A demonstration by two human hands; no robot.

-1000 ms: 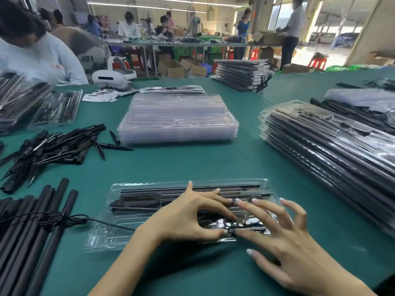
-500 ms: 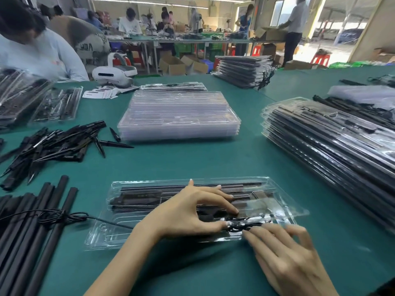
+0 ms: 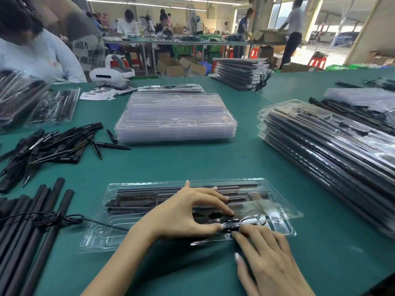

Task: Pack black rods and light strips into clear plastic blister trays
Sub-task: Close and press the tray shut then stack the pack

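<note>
Compared with half a second earlier: little change. Left hand [image 3: 183,212] still arched over the open clear blister tray [image 3: 96,238], thumb and index finger pinching a small black cable part [image 3: 229,224] at the tray's near right compartment. Right hand [image 3: 267,255] has edged slightly closer; its fingertips now press on the same black part from the near side, fingers mostly straight, not curled round it. Tray lies on the green table [image 3: 192,163], directly ahead, black rods and strips [image 3: 177,192] seated in its far channels. A thin black cable [image 3: 64,218] runs from the tray's left end across the loose black rods [image 3: 32,231] at left.

Stack of empty trays [image 3: 175,116] beyond; packed trays [image 3: 331,150] stacked at right; pile of black spikes [image 3: 49,146] at left.

Writing: a garment [image 3: 85,48] far left carries partial letters "VER"; the rest is unreadable.
</note>
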